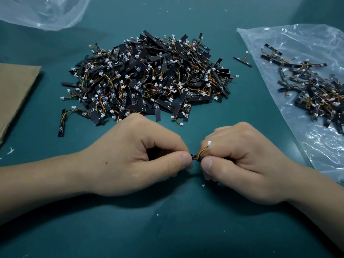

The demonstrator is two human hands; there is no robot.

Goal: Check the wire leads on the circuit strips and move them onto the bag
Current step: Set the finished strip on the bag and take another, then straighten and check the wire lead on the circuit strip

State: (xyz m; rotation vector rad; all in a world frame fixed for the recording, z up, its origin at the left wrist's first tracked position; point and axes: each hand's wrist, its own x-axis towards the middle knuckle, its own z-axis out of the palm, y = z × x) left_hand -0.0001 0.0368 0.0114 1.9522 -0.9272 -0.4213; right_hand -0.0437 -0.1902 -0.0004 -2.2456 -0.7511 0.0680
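A big heap of black circuit strips with coloured wire leads and white plugs lies in the middle of the teal table. Below it, my left hand and my right hand pinch one circuit strip between thumbs and forefingers. Its red, yellow and black wires curl up to a white plug by my right forefinger. Most of that strip is hidden by my fingers. A clear plastic bag lies flat at the right with a smaller pile of strips on it.
One stray strip lies between the heap and the bag. Another stray strip lies left of the heap. A brown paper sheet covers the left edge. A second clear bag sits at the top left. Small white scraps dot the table.
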